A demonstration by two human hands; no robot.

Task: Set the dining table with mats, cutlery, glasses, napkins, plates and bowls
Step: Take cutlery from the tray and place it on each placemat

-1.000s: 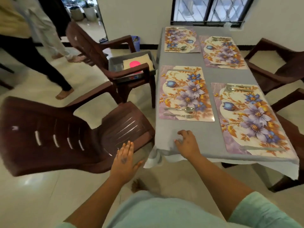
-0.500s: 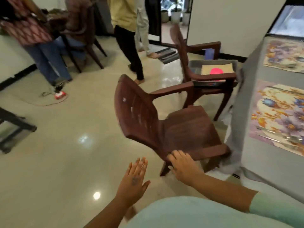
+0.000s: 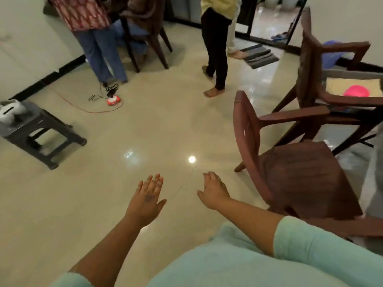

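Note:
My left hand [image 3: 147,198] hovers over the tiled floor with fingers spread and nothing in it. My right hand [image 3: 213,191] hangs beside it, fingers loosely apart and empty, just left of a brown plastic chair [image 3: 294,172]. A grey tray [image 3: 352,74] holding a beige mat and a pink item [image 3: 356,93] rests on a second brown chair [image 3: 323,100] at the right. Only a strip of the grey tablecloth [image 3: 375,177] shows at the right edge; the table top and its mats are out of view.
Two people stand ahead: one in jeans [image 3: 103,48], one in black trousers [image 3: 215,48]. A red device with cables [image 3: 113,99] lies on the floor. A dark stool [image 3: 39,131] with a white object stands left. A striped doormat [image 3: 260,55] lies by the doorway.
My view has swung left, away from the table toward the open floor. My right hand has left the table edge and then the chair's seat; both hands now hang free.

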